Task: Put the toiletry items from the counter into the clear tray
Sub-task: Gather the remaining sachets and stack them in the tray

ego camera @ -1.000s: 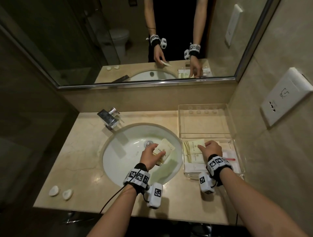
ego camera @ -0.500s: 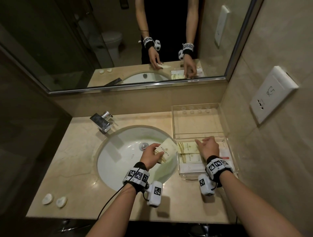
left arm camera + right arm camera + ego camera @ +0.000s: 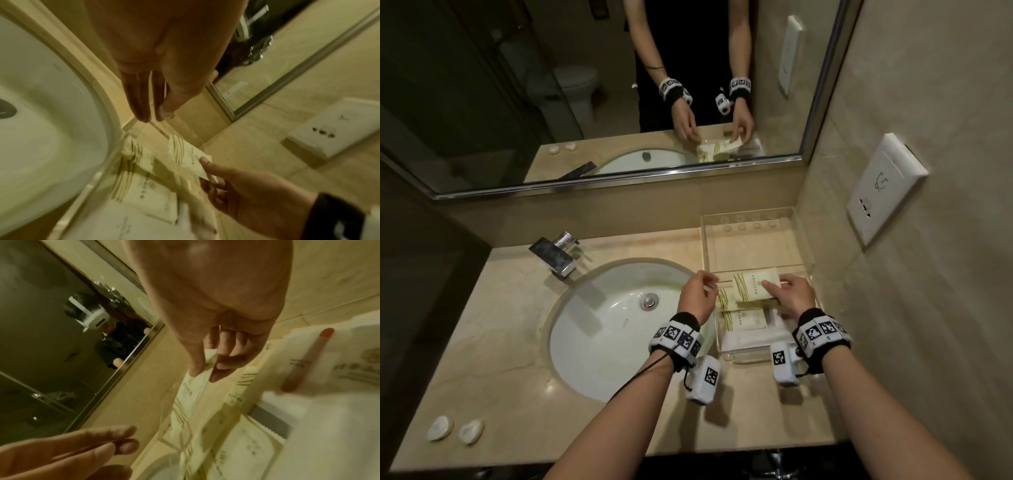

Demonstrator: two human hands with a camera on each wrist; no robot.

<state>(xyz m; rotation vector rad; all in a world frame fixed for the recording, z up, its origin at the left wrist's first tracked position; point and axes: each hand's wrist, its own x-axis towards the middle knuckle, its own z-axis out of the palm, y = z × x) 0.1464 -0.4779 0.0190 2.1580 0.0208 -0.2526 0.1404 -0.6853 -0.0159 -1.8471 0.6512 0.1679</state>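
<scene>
Beige marble, polished and faintly veined, makes up the table (image 3: 493, 342), cut out around an oval white ceramic basin (image 3: 606, 329) with a chrome drain and a blocky chrome faucet (image 3: 556, 255) behind it. At the right end, against the tiled wall, stands the clear tray (image 3: 755, 219), a rectangular acrylic box with thin see-through walls and a divider across its middle; its far compartment shows only bare bottom and small round feet.

In the near compartment lie flat cream paper packets with olive stripes and small print, stacked and overlapping. The right hand (image 3: 796, 296) has its grip pinched on the topmost packet (image 3: 755, 282), thumb on top and fingers under its edge, holding it low over the stack, partly across the divider. The right wrist view also shows a slim red-capped item in a white wrapper (image 3: 304, 360) beside the stack, blurred.

The left hand (image 3: 697, 296) hovers at the tray's left wall above the basin's rim, its grip released, fingers straight and close together, holding nothing.

Two small pale round soaps (image 3: 455, 430) sit at the table's near left corner. A mirror (image 3: 585, 85) with a metal frame spans the back wall.
</scene>
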